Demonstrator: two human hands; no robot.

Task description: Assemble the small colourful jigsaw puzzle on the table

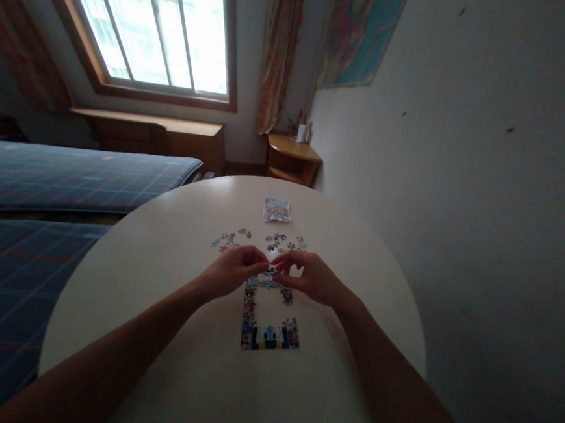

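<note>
A partly built jigsaw frame (267, 331) lies on the round white table (157, 306) in front of me. Both hands meet over its far edge. My left hand (236, 272) is curled, fingertips pinched together at the puzzle's top strip. My right hand (306, 277) is curled the same way, fingertips almost touching the left ones. Whatever sits between the fingertips is too small to make out. Loose puzzle pieces (260, 240) are scattered just beyond the hands.
A small printed picture card (277, 210) lies further back on the table. A bed with a blue plaid cover (45, 180) runs along the left. A wooden corner shelf (291, 157) and window are behind; a bare wall stands close on the right.
</note>
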